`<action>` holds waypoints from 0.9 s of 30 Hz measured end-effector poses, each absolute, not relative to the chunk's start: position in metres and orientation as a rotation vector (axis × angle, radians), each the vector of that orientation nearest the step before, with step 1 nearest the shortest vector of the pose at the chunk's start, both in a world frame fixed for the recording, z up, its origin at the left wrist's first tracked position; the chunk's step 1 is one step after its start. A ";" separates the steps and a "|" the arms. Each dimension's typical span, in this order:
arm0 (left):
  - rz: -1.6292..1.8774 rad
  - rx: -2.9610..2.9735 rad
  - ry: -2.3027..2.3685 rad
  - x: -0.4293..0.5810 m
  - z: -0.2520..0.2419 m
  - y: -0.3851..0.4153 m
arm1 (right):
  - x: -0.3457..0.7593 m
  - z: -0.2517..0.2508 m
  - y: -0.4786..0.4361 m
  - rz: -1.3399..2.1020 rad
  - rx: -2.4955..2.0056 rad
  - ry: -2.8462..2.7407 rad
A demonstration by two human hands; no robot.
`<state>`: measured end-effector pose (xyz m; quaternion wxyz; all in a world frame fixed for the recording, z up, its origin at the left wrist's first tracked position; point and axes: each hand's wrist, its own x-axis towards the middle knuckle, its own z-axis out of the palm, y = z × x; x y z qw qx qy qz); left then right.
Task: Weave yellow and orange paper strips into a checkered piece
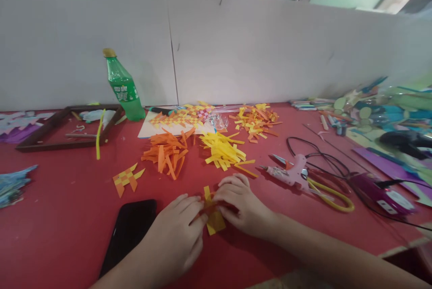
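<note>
Yellow paper strip crossed by a narrow orange paper strip, low over a red tabletop.
Left hand and right hand pinch the orange strip in bent fingers; a checkered yellow-orange paper fish lies near a black phone.

The surface is coloured red; the panels behind are off-white. The folded paper is seen as yellow, crossed by darker orange. The small woven piece is checked in yellow and orange; the same check is repeated on the woven stack. One strip pile is coloured orange, another pile yellow, and both colours are mixed in the third heap. The bottle is tinted green, white-lettered, yellow-capped. The frame is finished dark brown; the phone is black. The glue gun is coloured pink, the looped handle yellow, the power block magenta.
</note>
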<state>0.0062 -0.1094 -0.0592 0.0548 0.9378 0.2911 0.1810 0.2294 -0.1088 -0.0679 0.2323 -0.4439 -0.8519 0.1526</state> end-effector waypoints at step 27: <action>0.512 2.864 0.846 0.006 -0.052 -0.107 | 0.443 -0.014 -0.086 0.362 -1.795 -1.947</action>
